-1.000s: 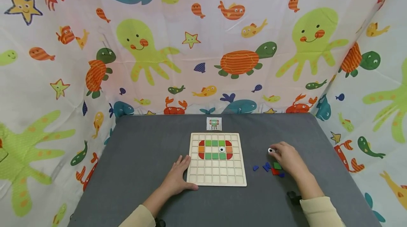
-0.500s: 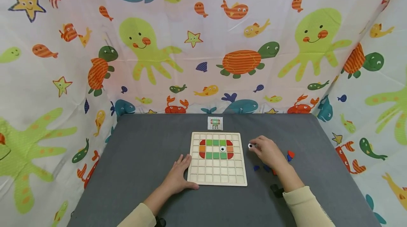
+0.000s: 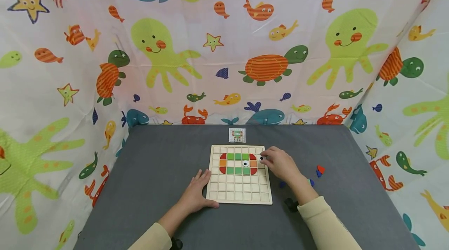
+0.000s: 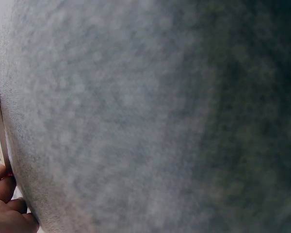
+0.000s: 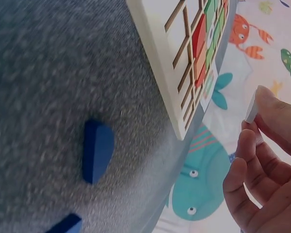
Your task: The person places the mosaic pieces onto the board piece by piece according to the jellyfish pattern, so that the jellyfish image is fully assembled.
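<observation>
A square wooden grid board [image 3: 238, 196] lies on the grey table. Red, orange and green tiles form a rounded block in its upper rows, with one white eye tile [image 3: 245, 163] set among them. My right hand [image 3: 281, 163] pinches a second eye tile [image 3: 261, 158] between thumb and fingertips, over the board's right edge. Edge-on in the right wrist view, that tile [image 5: 252, 109] is thin and white. At the board's left side, my left hand [image 3: 194, 192] rests with fingers spread along the edge and thumb at the near corner.
Behind the board lies a small printed card [image 3: 237, 135] with a coloured grid picture. Right of the board are loose blue pieces [image 5: 98, 150], partly hidden by the right arm, and a red piece [image 3: 320, 169] farther right. A sea-animal curtain [image 3: 224, 47] surrounds the table.
My right hand has carried the eye tile leftward from the loose pieces to the board's right edge. The red and blue pieces farther right have come into view. The left hand stays put.
</observation>
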Demonstrator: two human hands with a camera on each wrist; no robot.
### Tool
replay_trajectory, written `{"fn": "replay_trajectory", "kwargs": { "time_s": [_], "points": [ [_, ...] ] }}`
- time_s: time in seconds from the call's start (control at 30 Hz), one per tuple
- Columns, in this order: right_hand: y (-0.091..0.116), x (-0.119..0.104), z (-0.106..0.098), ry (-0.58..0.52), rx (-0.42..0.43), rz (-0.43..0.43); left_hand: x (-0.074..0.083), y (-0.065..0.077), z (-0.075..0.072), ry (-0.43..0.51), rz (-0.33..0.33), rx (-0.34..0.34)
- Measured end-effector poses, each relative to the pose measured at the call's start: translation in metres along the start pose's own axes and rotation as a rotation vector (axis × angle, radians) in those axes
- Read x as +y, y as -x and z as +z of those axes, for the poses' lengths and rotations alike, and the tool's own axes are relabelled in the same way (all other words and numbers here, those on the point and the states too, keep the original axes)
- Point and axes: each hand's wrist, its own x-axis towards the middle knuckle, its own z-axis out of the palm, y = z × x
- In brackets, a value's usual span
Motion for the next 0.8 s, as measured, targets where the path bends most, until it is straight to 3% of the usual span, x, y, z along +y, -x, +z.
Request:
{"fn": "replay_trajectory", "kwargs": {
  "time_s": [0.8],
  "points": [
    [-0.023, -0.033, 0.025, -0.001, -0.058, -0.029, 0.001, 0.0, 0.001, -0.008, -0.013, 0.006]
  ]
}}
